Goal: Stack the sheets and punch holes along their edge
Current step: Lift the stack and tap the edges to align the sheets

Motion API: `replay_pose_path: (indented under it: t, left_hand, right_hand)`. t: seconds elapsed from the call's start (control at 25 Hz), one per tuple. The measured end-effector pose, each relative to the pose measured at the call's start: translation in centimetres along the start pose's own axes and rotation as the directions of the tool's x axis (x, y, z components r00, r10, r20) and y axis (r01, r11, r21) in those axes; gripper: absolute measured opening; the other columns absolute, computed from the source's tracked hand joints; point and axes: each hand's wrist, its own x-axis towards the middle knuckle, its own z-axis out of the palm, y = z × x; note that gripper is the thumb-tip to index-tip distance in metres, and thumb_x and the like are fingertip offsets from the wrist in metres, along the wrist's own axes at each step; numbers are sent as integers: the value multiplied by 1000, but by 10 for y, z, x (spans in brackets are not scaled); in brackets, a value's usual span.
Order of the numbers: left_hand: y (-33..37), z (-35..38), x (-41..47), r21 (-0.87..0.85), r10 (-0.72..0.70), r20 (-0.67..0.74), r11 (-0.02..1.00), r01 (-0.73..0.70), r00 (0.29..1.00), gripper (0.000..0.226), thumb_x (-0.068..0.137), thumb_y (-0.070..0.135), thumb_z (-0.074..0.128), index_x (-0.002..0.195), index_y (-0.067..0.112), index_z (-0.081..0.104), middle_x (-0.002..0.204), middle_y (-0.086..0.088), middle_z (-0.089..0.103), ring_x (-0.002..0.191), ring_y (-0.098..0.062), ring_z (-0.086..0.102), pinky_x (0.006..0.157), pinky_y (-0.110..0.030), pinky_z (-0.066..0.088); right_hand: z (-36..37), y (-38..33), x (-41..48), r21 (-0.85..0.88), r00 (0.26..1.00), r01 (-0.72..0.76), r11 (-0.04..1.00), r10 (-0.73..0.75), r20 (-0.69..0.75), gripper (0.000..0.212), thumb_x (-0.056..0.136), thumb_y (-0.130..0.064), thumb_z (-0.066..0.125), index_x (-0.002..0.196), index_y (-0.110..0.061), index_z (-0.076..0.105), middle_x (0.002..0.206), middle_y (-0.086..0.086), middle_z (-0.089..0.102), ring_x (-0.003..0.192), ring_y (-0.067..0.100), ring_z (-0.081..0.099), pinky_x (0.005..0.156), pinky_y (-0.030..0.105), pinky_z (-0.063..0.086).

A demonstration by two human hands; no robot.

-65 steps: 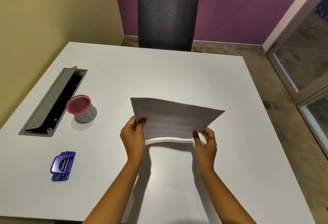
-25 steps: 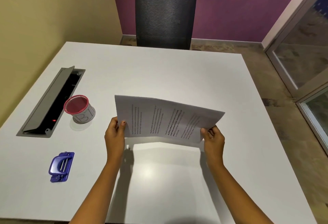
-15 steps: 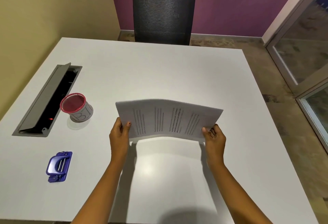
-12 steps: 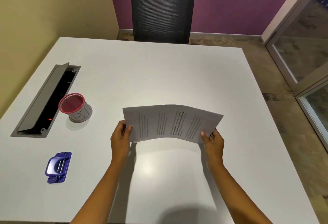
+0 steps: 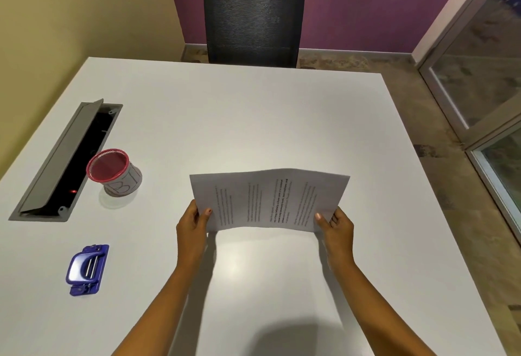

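Holding the printed sheets (image 5: pixel 269 200) upright at frame centre, left hand (image 5: pixel 193 221) and right hand (image 5: pixel 337 224) each pinching a lower corner, probably squaring edges before punching. Sitting untouched at lower left: blue hole punch (image 5: pixel 86 269). Reading "B1", maybe, on the mesh cup (image 5: pixel 114 172); sheet text too small.

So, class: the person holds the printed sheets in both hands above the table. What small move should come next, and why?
Probably lower the printed sheets and tap their bottom edge on the white table to square them. Left hand and right hand pinch the lower corners, the sheets bow in mid-air, and the blue hole punch lies untouched.
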Motion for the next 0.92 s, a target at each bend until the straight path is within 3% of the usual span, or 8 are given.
replay_pose_path:
  t: [0.2,0.32,0.44,0.56,0.72,0.8,0.92]
  left_hand:
    - [0,0,2,-26,-7,-55,1000,5,998,28,97,8,49,107,32,59,103,9,66,95,-3,61,81,-25,51]
    - [-3,2,0,-28,-19,-52,999,18,998,31,97,7,49,100,36,57,99,13,65,95,-9,60,82,-24,50]
    - [-4,7,-1,-29,-51,-60,998,50,997,30,97,7,49,100,35,58,99,15,65,92,-4,60,82,-27,51]
    - [-1,8,-1,-41,-51,-73,998,48,996,33,97,7,48,98,38,58,99,16,65,90,0,61,79,-21,51]
    - [-9,11,-1,-28,-84,-95,996,82,992,28,96,6,50,97,32,61,94,9,66,89,-13,61,78,-27,48]
    - [-12,13,-2,-25,-106,-112,994,103,988,22,95,6,51,96,26,62,91,5,67,89,-19,60,78,-32,47]
    - [-5,13,-4,-18,-91,-112,996,90,990,18,94,9,55,99,23,64,91,9,68,87,-14,63,75,-29,51]
  right_hand:
    - [1,-5,5,21,1000,5,1000,-5,-23,29,90,5,58,115,-9,61,103,1,68,83,-2,67,65,6,50]
    - [0,1,5,7,1000,-26,1000,26,-6,35,90,7,57,123,-3,58,110,8,66,88,4,64,66,6,51]
    - [2,5,7,1,997,-65,998,65,-28,38,90,7,56,127,-1,56,115,10,64,89,5,62,65,4,50]
    - [3,4,9,11,998,-53,999,53,-23,37,91,6,56,127,-3,56,114,9,65,92,5,62,66,5,51]
    - [2,13,9,8,996,-83,996,83,-30,33,91,6,57,122,-4,59,109,6,66,96,15,64,67,5,51]
    - [2,16,10,-11,992,-114,993,113,-53,23,89,4,59,109,-7,63,98,2,68,99,23,63,67,6,50]
    - [1,13,12,-15,989,-139,990,138,-46,22,90,4,58,108,-8,63,99,5,67,92,20,62,64,4,50]
